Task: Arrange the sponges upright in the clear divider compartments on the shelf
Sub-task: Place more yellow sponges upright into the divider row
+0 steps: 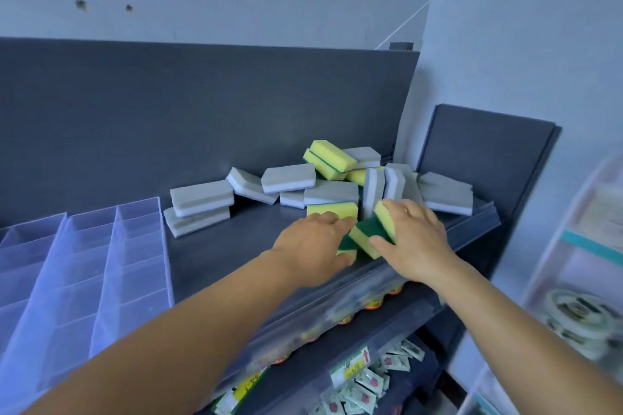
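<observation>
A loose heap of grey-and-white sponges (pixel 288 178) and yellow-and-green sponges (pixel 328 158) lies at the back right of the dark shelf (pixel 219 256). My left hand (pixel 312 246) grips a yellow-and-green sponge (pixel 332 212) near the shelf's front edge, fingers over its top and thumb underneath. Beside it my right hand (pixel 413 239) holds another yellow-and-green sponge (pixel 371 232), tilted with its green side toward me. The clear divider compartments (pixel 84 266) stand on the shelf at the left and hold no sponges.
A dark back panel (pixel 202 118) rises behind the shelf and a side panel (pixel 482 158) closes its right end. Below the shelf lip sit jars with orange lids (pixel 374 305) and small packets (pixel 364 384). A pale rack (pixel 580 280) stands at the far right.
</observation>
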`<act>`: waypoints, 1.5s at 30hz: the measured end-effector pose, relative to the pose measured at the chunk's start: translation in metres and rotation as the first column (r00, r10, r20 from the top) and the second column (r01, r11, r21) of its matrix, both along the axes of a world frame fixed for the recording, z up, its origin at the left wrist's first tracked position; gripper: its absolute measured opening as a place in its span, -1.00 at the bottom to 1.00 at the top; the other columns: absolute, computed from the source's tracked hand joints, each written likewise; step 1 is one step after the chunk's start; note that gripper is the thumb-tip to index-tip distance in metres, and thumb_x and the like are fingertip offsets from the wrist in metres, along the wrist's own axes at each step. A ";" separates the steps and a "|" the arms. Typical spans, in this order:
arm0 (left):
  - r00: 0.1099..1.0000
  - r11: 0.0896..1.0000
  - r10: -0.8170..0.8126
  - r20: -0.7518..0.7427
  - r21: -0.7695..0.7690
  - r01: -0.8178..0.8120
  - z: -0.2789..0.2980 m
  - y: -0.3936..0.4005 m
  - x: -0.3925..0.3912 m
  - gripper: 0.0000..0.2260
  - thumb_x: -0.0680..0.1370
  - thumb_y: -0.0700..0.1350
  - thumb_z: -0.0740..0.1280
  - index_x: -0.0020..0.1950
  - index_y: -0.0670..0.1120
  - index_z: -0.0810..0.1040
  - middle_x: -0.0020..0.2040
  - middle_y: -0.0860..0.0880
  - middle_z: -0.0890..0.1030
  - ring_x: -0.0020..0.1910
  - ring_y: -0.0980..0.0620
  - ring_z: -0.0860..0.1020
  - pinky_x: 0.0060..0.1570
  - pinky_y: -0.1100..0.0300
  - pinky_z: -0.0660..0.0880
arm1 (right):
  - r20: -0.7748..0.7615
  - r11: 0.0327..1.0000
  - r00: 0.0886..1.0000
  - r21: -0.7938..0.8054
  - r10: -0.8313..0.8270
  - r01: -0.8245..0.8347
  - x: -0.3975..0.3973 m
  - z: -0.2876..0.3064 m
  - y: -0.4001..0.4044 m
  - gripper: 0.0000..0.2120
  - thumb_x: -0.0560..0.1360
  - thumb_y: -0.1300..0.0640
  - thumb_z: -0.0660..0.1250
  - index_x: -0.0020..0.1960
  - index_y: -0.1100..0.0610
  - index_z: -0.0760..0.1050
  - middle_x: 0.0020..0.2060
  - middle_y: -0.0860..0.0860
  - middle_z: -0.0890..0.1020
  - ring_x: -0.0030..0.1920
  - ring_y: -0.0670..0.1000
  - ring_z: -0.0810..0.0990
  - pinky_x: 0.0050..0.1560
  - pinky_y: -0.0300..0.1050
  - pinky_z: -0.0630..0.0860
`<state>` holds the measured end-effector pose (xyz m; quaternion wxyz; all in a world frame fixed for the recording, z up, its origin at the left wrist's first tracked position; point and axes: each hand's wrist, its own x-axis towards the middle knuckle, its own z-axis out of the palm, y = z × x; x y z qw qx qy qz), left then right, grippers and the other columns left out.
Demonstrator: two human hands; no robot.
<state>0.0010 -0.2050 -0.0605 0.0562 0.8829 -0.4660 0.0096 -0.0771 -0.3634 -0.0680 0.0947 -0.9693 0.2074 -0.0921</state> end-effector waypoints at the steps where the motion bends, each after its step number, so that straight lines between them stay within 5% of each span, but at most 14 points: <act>1: 1.000 1.000 -0.006 -0.005 -0.001 0.006 -0.001 -0.009 0.001 -0.43 0.60 0.10 0.19 0.56 0.05 0.05 0.50 -0.03 0.24 0.45 -0.07 0.24 0.35 0.03 0.30 | -0.019 1.000 1.000 0.012 -0.022 0.022 0.001 -0.002 -0.006 -0.35 0.53 -0.21 0.15 0.52 -0.03 0.01 0.48 0.05 0.18 0.46 0.20 0.12 0.43 0.12 0.16; 8: 1.000 0.998 0.008 -0.029 0.061 -0.007 -0.011 -0.046 0.005 -0.46 0.53 0.16 0.26 0.45 -0.02 0.27 0.29 -0.13 0.39 0.28 -0.14 0.37 0.17 0.01 0.40 | 0.030 0.972 0.998 0.231 -0.055 0.046 0.006 -0.008 -0.018 -0.54 0.55 -0.14 0.19 0.38 0.02 0.26 0.32 0.06 0.30 0.19 0.16 0.47 0.14 0.02 0.46; 15: 0.997 0.996 0.078 -0.015 -0.033 -0.079 -0.019 -0.044 0.008 -0.56 0.49 0.09 0.33 0.27 -0.08 0.33 0.10 -0.11 0.49 0.14 -0.11 0.40 0.01 0.08 0.39 | 0.060 0.960 0.996 0.277 -0.066 0.047 0.014 -0.004 -0.009 -0.65 0.48 -0.08 0.33 0.16 0.05 0.34 0.21 0.01 0.34 -0.09 0.03 0.44 -0.13 -0.12 0.36; 22: 0.994 0.959 0.070 -0.084 -0.268 -0.090 -0.003 -0.017 0.014 -0.66 0.49 -0.08 0.28 0.26 -0.07 0.36 0.20 -0.07 0.36 0.12 -0.09 0.40 0.00 0.07 0.43 | 0.132 0.904 0.989 0.428 -0.061 -0.001 0.020 0.012 0.007 -0.28 0.39 -0.06 0.35 0.44 -0.04 0.08 0.18 0.04 0.45 0.10 0.10 0.47 -0.05 -0.04 0.46; 27: 0.998 0.916 0.057 -0.006 -0.397 -0.055 0.017 0.025 0.015 -0.65 0.49 -0.13 0.28 0.27 -0.09 0.42 0.26 0.00 0.32 0.11 -0.02 0.38 0.07 0.09 0.44 | 0.218 0.814 0.974 0.555 0.056 -0.171 0.021 0.035 0.038 -0.20 0.41 0.05 0.35 0.49 -0.19 -0.04 0.05 -0.11 0.42 -0.06 -0.10 0.48 -0.20 -0.19 0.40; 30: 0.998 0.908 0.062 0.000 -0.415 -0.056 0.027 0.061 0.017 -0.62 0.46 -0.13 0.34 0.27 -0.08 0.42 0.25 0.00 0.33 0.18 0.00 0.39 0.14 0.14 0.44 | 0.289 0.763 0.948 0.582 0.130 -0.282 0.024 0.043 0.067 -0.22 0.44 -0.04 0.35 0.50 -0.21 -0.04 0.21 -0.18 0.41 0.14 -0.07 0.45 0.03 -0.16 0.38; 34: 0.996 0.885 0.085 -0.015 -0.458 -0.083 0.042 0.123 0.013 -0.61 0.45 -0.21 0.40 0.26 -0.10 0.45 0.28 -0.02 0.34 0.21 0.04 0.43 0.22 0.25 0.39 | 0.350 0.720 0.909 0.569 0.226 -0.398 0.028 0.048 0.118 -0.41 0.55 -0.23 0.10 0.53 -0.13 0.05 0.45 -0.12 0.29 0.44 -0.06 0.26 0.28 -0.20 0.20; 39: 0.989 0.892 0.136 0.058 -0.442 -0.097 0.060 0.213 -0.008 -0.67 0.47 -0.16 0.43 0.21 -0.09 0.50 0.21 0.02 0.41 0.09 0.06 0.48 0.14 0.16 0.46 | 0.413 0.590 0.862 0.632 0.293 -0.503 0.030 0.053 0.193 -0.56 0.60 -0.09 0.05 0.47 -0.17 0.16 0.35 -0.15 0.36 0.26 -0.12 0.32 0.21 -0.17 0.23; 45: 0.960 0.904 0.272 0.071 -0.362 -0.229 0.067 0.330 -0.035 -0.68 0.47 -0.04 0.44 0.19 0.00 0.51 0.06 0.12 0.42 -0.03 0.09 0.51 0.06 0.12 0.50 | 0.467 0.468 0.822 0.675 0.327 -0.570 0.027 0.060 0.295 -0.33 0.46 0.08 0.35 0.48 -0.15 0.13 0.25 -0.07 0.49 0.20 -0.02 0.51 0.25 -0.01 0.46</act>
